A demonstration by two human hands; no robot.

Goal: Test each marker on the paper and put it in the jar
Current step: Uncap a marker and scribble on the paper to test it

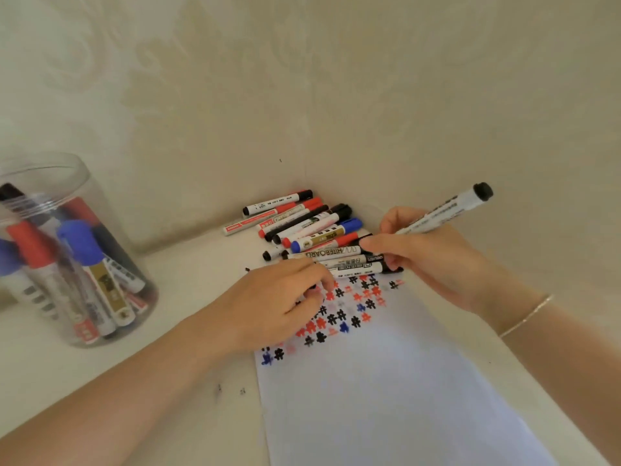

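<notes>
Paper, marker between right fingers

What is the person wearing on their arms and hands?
Not much. Both forearms are bare, with no sleeves showing. The right wrist has a thin gold-coloured bracelet. The left hand and right hand have no gloves, and no rings show on the fingers.

Marker tip perhaps hand-hidden
</notes>
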